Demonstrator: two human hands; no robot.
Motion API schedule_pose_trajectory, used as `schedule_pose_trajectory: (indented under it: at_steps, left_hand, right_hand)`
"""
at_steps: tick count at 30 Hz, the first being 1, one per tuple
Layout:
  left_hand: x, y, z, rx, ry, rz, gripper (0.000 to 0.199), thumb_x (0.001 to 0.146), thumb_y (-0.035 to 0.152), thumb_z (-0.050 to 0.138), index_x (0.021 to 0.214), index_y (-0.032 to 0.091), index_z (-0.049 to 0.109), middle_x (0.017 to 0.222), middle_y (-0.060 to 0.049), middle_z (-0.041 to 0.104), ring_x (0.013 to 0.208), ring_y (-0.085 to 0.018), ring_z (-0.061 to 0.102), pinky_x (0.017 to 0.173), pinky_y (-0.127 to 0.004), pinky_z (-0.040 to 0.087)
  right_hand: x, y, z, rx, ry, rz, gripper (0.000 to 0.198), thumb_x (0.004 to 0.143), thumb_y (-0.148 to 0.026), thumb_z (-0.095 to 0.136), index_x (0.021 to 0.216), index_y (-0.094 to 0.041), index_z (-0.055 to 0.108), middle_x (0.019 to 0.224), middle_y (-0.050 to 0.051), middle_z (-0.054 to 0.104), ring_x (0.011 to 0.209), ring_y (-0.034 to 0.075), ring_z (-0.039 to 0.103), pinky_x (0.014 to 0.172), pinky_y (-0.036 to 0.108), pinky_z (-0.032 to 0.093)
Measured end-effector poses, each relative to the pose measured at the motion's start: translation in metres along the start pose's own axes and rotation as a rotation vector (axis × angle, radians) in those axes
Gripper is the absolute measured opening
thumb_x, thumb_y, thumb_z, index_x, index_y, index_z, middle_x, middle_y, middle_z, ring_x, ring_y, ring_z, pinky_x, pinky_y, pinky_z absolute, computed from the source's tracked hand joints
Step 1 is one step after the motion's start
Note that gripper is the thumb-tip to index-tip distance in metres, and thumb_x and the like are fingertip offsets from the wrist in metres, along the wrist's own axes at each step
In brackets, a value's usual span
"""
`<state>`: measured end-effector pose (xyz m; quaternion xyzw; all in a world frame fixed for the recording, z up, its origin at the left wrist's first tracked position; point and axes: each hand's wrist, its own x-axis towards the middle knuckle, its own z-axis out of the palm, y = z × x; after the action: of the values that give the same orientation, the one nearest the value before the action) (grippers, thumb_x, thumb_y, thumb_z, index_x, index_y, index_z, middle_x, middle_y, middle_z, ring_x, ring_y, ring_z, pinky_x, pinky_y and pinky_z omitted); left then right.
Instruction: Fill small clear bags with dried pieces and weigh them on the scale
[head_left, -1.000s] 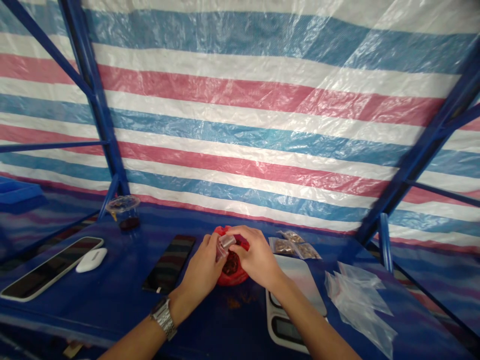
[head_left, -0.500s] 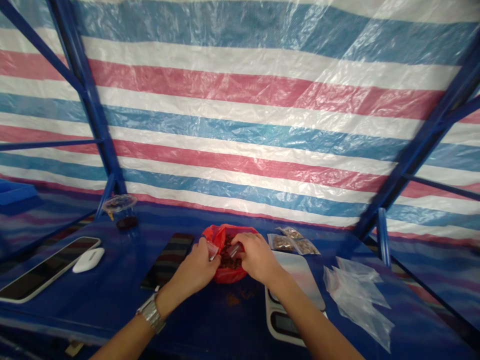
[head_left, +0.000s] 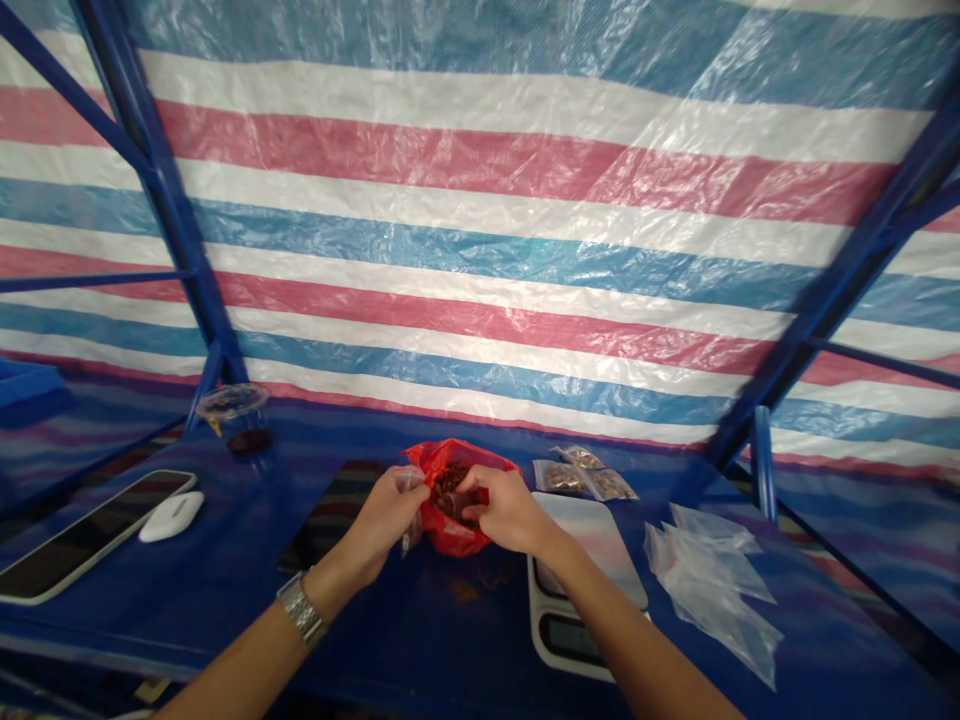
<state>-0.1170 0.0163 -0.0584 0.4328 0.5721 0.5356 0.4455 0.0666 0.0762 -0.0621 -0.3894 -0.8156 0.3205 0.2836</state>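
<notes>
A red plastic bag (head_left: 457, 540) stands gaping on the blue table, with dark brown dried bits (head_left: 448, 480) inside. My left hand (head_left: 390, 510) is at the bag's left side, closed on a small clear plastic bag (head_left: 410, 538) that hangs below the fingers; some bits seem to show in it. My right hand (head_left: 499, 505) reaches into the red bag's mouth from the right. Its fingers are curled round a small clear container (head_left: 452, 507), whose exact kind is hard to make out among the bits.
A kitchen scale (head_left: 592, 545) lies partly under my right forearm. Filled small bags (head_left: 562, 478) sit behind it, and flat clear zip bags (head_left: 712, 570) to its right. Leftward are a black phone (head_left: 330, 515), another phone (head_left: 90, 535), a white earbud case (head_left: 171, 516) and a lidded cup (head_left: 244, 425).
My left hand has drawn left and out of the red bag's mouth with the clear bag. My right hand stays in the red bag, its clear container now lower among the bits.
</notes>
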Motion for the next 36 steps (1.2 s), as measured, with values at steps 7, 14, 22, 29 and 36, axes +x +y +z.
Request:
schedule_pose_trajectory:
  at_steps: [7, 14, 22, 29, 36]
  left_hand:
    - [0.005, 0.004, -0.004, 0.170, 0.041, 0.111, 0.018, 0.075, 0.031, 0.066, 0.087, 0.019, 0.061, 0.070, 0.002, 0.065, 0.064, -0.017, 0.064, 0.062, -0.029, 0.051]
    - [0.007, 0.000, -0.011, 0.494, 0.019, 0.385, 0.007, 0.079, 0.023, 0.064, 0.085, 0.020, 0.064, 0.085, -0.001, 0.060, 0.080, -0.020, 0.059, 0.082, -0.036, 0.048]
    - [0.007, -0.017, 0.003, 0.545, -0.040, 0.449, 0.013, 0.088, 0.025, 0.058, 0.100, 0.019, 0.059, 0.097, -0.005, 0.061, 0.090, -0.024, 0.061, 0.083, -0.039, 0.050]
    - [0.007, -0.017, -0.003, 0.523, -0.018, 0.428, 0.013, 0.091, 0.032, 0.058, 0.093, 0.020, 0.058, 0.094, -0.003, 0.059, 0.087, -0.021, 0.059, 0.085, -0.037, 0.050]
    - [0.010, -0.001, -0.018, 0.649, 0.114, 0.459, 0.010, 0.084, 0.027, 0.059, 0.093, 0.022, 0.060, 0.098, -0.005, 0.053, 0.094, -0.025, 0.056, 0.097, -0.047, 0.049]
  right_hand:
    - [0.000, 0.008, 0.001, 0.212, 0.039, 0.025, 0.012, 0.077, -0.014, 0.066, 0.085, -0.022, 0.066, 0.092, 0.003, 0.077, 0.091, 0.022, 0.075, 0.086, 0.036, 0.054]
    - [0.001, -0.007, -0.024, 0.309, 0.125, -0.050, 0.012, 0.084, -0.020, 0.063, 0.095, -0.022, 0.067, 0.105, 0.005, 0.077, 0.106, 0.023, 0.071, 0.101, 0.041, 0.049]
    - [-0.006, -0.050, -0.014, -0.182, 0.210, -0.338, 0.028, 0.084, -0.001, 0.063, 0.099, -0.025, 0.068, 0.105, 0.001, 0.076, 0.106, 0.022, 0.066, 0.099, 0.041, 0.034]
    - [-0.007, -0.046, -0.017, -0.253, 0.268, -0.248, 0.018, 0.090, -0.011, 0.067, 0.100, -0.026, 0.067, 0.107, 0.001, 0.076, 0.104, 0.022, 0.066, 0.096, 0.039, 0.033]
    - [-0.012, -0.016, -0.015, -0.340, 0.128, -0.099, 0.018, 0.088, -0.016, 0.071, 0.104, -0.024, 0.071, 0.111, 0.005, 0.076, 0.112, 0.027, 0.064, 0.101, 0.045, 0.033]
